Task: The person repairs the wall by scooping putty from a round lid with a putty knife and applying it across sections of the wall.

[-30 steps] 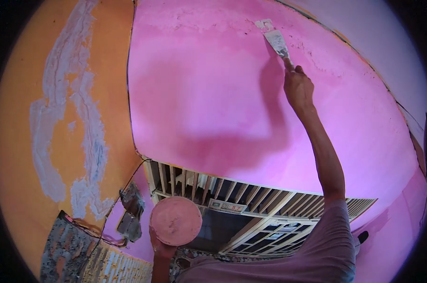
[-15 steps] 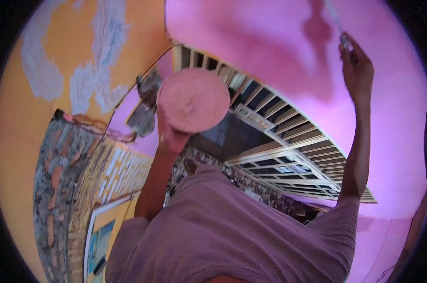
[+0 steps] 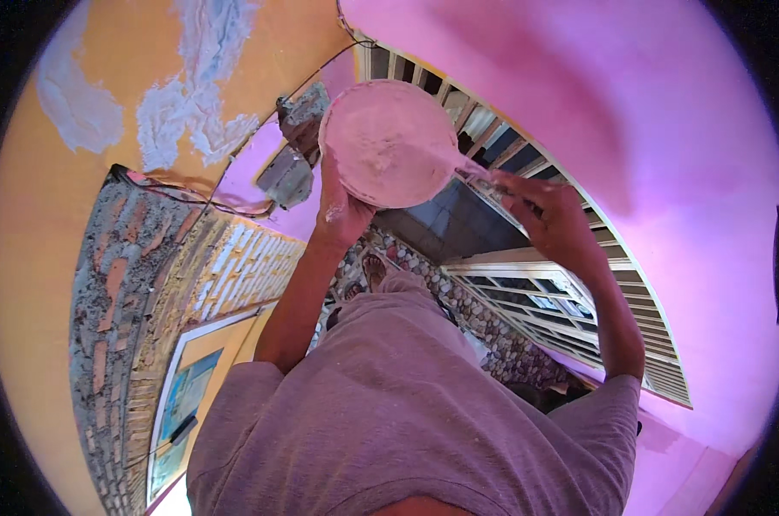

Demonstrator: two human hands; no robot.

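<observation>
My left hand grips a round pan smeared with pink plaster from below, holding it up in front of me. My right hand is closed on a putty knife, its pink-coated blade lying across the pan's right rim. Both forearms rise from my mauve shirt at the bottom. The knife's handle is hidden inside my fingers.
A pink plastered wall fills the upper right. Below it runs a louvred window grille. At left an orange wall with grey filler patches meets a brick-patterned pillar. A grey box with wires hangs near the pan.
My right hand came down from the pink wall with the putty knife and now rests its blade on the pan. The view has tilted downward, and the pan sits higher and closer.
</observation>
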